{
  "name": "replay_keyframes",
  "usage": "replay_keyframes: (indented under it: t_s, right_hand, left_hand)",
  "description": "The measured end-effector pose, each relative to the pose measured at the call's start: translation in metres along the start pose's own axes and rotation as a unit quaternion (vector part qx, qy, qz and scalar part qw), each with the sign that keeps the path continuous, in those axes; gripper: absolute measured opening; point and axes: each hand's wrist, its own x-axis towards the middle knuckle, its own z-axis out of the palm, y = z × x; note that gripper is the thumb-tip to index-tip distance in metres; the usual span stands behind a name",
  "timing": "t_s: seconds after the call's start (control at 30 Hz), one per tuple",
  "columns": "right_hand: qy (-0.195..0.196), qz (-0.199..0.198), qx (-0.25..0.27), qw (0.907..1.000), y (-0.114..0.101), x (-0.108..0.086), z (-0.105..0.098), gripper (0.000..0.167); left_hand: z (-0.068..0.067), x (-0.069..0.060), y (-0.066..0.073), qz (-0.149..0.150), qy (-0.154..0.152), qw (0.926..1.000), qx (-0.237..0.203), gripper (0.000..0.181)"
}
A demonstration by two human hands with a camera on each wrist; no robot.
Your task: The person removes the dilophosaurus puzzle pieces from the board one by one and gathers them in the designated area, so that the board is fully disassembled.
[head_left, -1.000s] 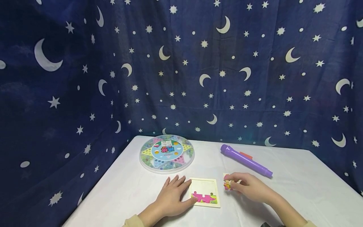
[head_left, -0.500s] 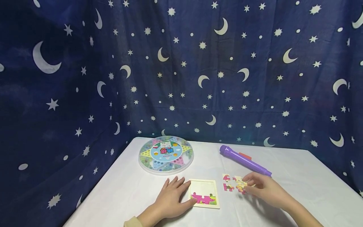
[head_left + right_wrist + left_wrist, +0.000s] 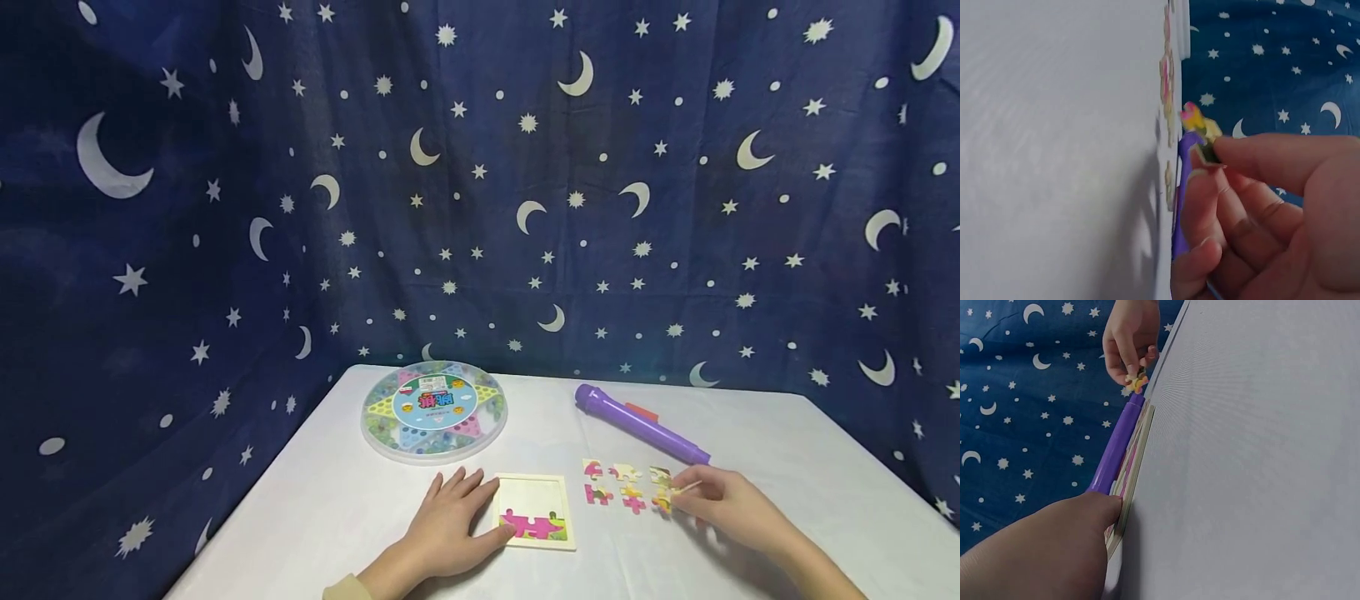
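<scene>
My left hand (image 3: pixel 448 533) lies with fingers spread at the left side of a small square puzzle tray (image 3: pixel 531 492), its thumb on the lower left rim. Pink and green pieces (image 3: pixel 536 527) fill the tray's lower part; the upper part is bare. Between thumb and fingertips my right hand (image 3: pixel 731 504) pinches a yellow, pink and green puzzle piece (image 3: pixel 1196 120), held just off the table in the right wrist view. Several loose puzzle pieces (image 3: pixel 632 500) lie in two rows between the tray and my right hand.
A purple toy microphone (image 3: pixel 641 423) lies behind the loose pieces. Behind the tray, to the left, stands a round clear-lidded Chinese checkers box (image 3: pixel 435 412) with marbles. A dark blue curtain (image 3: pixel 450 275) with moons and stars hangs around the white table (image 3: pixel 315 500).
My right hand has moved to the right along the loose pieces, uncovering them in two rows. My left hand has stayed on the tray. The head view has shifted slightly.
</scene>
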Motion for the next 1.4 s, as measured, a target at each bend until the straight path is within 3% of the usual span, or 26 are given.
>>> replay_keyframes:
  t_s: [0.17, 0.23, 0.33, 0.53, 0.67, 1.17, 1.4]
  right_hand:
    - [0.029, 0.051, -0.011, 0.9982, 0.003, 0.004, 0.004, 0.036]
    - [0.037, 0.054, -0.013, 0.9978, 0.002, 0.004, 0.006, 0.038]
    - [0.046, 0.05, -0.019, 0.9975, 0.001, 0.004, 0.009, 0.038]
    - [0.061, 0.019, -0.085, 0.9944, 0.001, 0.003, 0.011, 0.029]
    - [0.066, 0.019, -0.116, 0.9909, 0.002, 0.004, 0.011, 0.026]
    - [0.067, 0.04, -0.109, 0.9909, 0.006, 0.003, 0.016, 0.025]
    - [0.067, 0.032, -0.148, 0.9862, 0.004, 0.002, 0.015, 0.02]
  left_hand:
    - [0.001, -0.001, -0.002, -0.002, -0.001, 1.0, -0.003, 0.077]
    - [0.001, -0.001, -0.002, 0.0, 0.0, 1.0, 0.0, 0.077]
    - [-0.001, -0.001, -0.003, 0.002, -0.001, 1.0, 0.004, 0.077]
    - [-0.003, -0.001, -0.002, 0.004, -0.003, 0.9999, 0.01, 0.077]
    - [-0.003, -0.001, -0.001, 0.005, -0.002, 0.9999, 0.012, 0.077]
    - [0.003, 0.0, -0.004, -0.001, -0.014, 0.9999, 0.0, 0.088]
    - [0.003, 0.0, -0.003, -0.001, -0.015, 0.9999, 0.001, 0.09]
